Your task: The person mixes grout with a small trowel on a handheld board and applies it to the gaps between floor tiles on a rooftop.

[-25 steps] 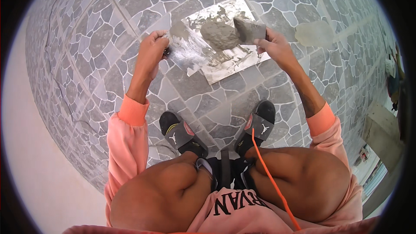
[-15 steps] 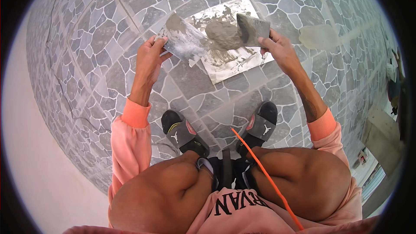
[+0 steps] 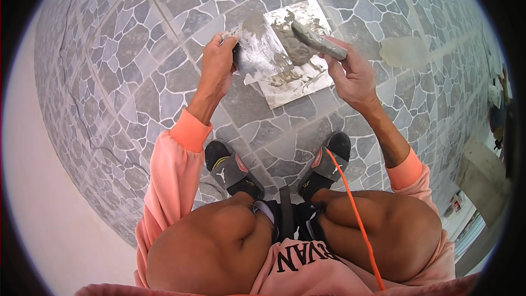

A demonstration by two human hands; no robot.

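My left hand (image 3: 220, 57) is closed on the dark back edge of a wide flat scraper (image 3: 259, 49), whose pale, shiny face is smeared with grey mortar. This scraper overlaps the left part of a white board (image 3: 282, 92) on the floor. My right hand (image 3: 352, 74) grips a smaller flat scraper (image 3: 323, 44), tilted so that it shows nearly edge-on, with wet mortar along it. Beneath the smaller scraper lies a mound of grey mortar (image 3: 298, 50) on the board, partly hidden by both tools.
Grey stone-pattern tiles (image 3: 241, 104) cover the floor. My sandalled feet (image 3: 233, 167) stand near the board. An orange cord (image 3: 356, 214) hangs in front of my right thigh. A pale wet patch (image 3: 404, 52) lies to the right; a whitish wall (image 3: 55, 197) rises at left.
My left hand has moved right, bringing the wide scraper further over the board. My right hand has turned its scraper from face-on to nearly edge-on. The orange cord has swung right.
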